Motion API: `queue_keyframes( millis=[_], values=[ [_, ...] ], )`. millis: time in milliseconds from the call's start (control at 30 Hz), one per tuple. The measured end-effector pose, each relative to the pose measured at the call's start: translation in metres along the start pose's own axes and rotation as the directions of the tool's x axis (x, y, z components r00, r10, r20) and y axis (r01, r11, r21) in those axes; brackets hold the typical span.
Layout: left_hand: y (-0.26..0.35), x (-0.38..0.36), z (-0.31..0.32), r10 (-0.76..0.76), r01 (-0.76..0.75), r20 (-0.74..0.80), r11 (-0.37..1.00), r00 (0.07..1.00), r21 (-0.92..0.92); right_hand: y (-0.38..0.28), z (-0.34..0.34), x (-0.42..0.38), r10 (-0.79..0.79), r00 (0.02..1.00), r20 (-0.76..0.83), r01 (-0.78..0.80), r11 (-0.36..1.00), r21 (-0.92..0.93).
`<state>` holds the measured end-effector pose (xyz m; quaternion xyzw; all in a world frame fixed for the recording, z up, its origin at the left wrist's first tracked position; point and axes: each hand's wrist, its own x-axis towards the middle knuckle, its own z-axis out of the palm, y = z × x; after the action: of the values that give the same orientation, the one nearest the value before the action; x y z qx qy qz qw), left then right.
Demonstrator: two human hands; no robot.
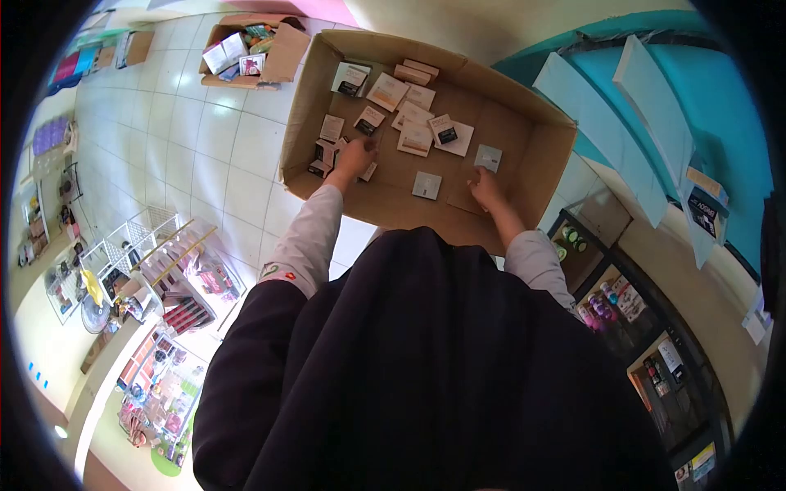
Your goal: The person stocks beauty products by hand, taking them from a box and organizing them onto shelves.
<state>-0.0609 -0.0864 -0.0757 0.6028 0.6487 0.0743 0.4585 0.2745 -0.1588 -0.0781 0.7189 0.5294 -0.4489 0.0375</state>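
My left hand reaches into the left part of a large open cardboard box. Its fingers are curled beside a cluster of small boxes; what they hold, if anything, is hidden. Just above it lies a small white-and-black box. Over on the right, my right hand has its fingers closed at the lower edge of a small grey box. Another grey box lies flat between my hands. Farther in are several pale cartons and a white box with a black square.
A smaller cardboard box with mixed goods stands on the tiled floor. White shelf boards rise against the teal wall at right. A dark display cabinet stands near my right arm. White wire racks are at left.
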Motion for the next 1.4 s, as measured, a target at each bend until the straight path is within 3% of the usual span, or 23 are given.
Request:
queue_keyframes(
  millis=[133, 300, 400, 533, 633, 733, 800, 833, 933, 1033, 1133, 1200, 1233, 1300, 1333, 1400],
  values=[
    [-0.001, 0.003, -0.004, 0.019, -0.021, 0.013, 0.983, 1.0, 0.185, 0.024, 0.003, 0.024, -0.034, 0.999, -0.043, 0.036, 0.998, 0.045],
    [-0.018, -0.007, -0.028, -0.006, 0.026, -0.041, 0.86, 0.999, 0.51, 0.025, -0.01, 0.018, 0.07, 0.991, -0.115, -0.072, 0.997, -0.011],
    [-0.025, -0.019, -0.034, -0.038, 0.007, 0.045, 0.836, 0.998, 0.549, 0.033, -0.007, 0.013, 0.123, 0.985, -0.12, -0.136, 0.985, -0.106],
    [-0.023, -0.023, -0.025, -0.005, -0.019, 0.035, 0.76, 0.999, 0.649, 0.044, 0.001, 0.0, 0.189, 0.978, -0.083, -0.202, 0.961, -0.188],
    [-0.021, -0.027, -0.02, 0.043, -0.037, 0.009, 0.712, 0.999, 0.701, 0.047, 0.001, -0.004, 0.087, 0.994, -0.072, -0.099, 0.979, -0.18],
    [-0.014, -0.028, -0.02, 0.04, -0.064, 0.05, 0.663, 0.998, 0.746, 0.043, -0.005, -0.005, 0.142, 0.986, 0.085, -0.126, 0.977, -0.174],
    [-0.009, -0.029, -0.021, 0.018, -0.085, 0.094, 0.611, 0.995, 0.787, 0.045, 0.003, -0.004, 0.112, 0.99, 0.087, -0.086, 0.961, -0.262],
    [-0.007, -0.028, -0.021, 0.008, -0.088, 0.105, 0.611, 0.994, 0.787, 0.048, 0.008, -0.002, 0.095, 0.991, 0.091, -0.063, 0.95, -0.304],
    [-0.005, -0.029, -0.02, 0.018, -0.104, 0.118, 0.612, 0.993, 0.784, 0.051, 0.012, -0.002, 0.17, 0.975, 0.141, -0.158, 0.983, -0.091],
    [-0.006, -0.031, -0.019, 0.075, -0.147, 0.128, 0.604, 0.989, 0.783, 0.053, 0.011, -0.006, 0.105, 0.98, 0.172, -0.094, 0.993, -0.07],
    [0.0, -0.031, -0.018, 0.064, -0.195, 0.198, 0.611, 0.978, 0.767, 0.055, 0.02, -0.012, -0.037, 0.999, 0.006, 0.038, 0.985, -0.171],
    [0.006, -0.034, -0.019, 0.101, -0.227, 0.217, 0.669, 0.971, 0.708, 0.054, 0.018, -0.016, -0.052, 0.997, 0.06, 0.064, 0.976, -0.207],
    [0.01, -0.034, -0.018, 0.067, -0.179, 0.198, 0.763, 0.978, 0.621, 0.05, 0.015, -0.017, -0.058, 0.995, 0.085, 0.076, 0.971, -0.225],
    [0.015, -0.032, -0.015, -0.002, -0.073, 0.178, 0.908, 0.984, 0.413, 0.046, 0.011, -0.012, -0.019, 0.974, 0.228, 0.038, 0.996, -0.08],
    [0.015, -0.03, -0.013, 0.006, -0.07, 0.181, 0.935, 0.983, 0.347, 0.049, 0.011, -0.009, -0.006, 0.955, 0.297, 0.01, 1.0, -0.009],
    [0.013, -0.025, -0.007, 0.028, -0.067, 0.188, 0.976, 0.982, 0.207, 0.052, 0.014, -0.006, -0.012, 0.959, 0.284, -0.013, 0.996, 0.087]
  ],
)
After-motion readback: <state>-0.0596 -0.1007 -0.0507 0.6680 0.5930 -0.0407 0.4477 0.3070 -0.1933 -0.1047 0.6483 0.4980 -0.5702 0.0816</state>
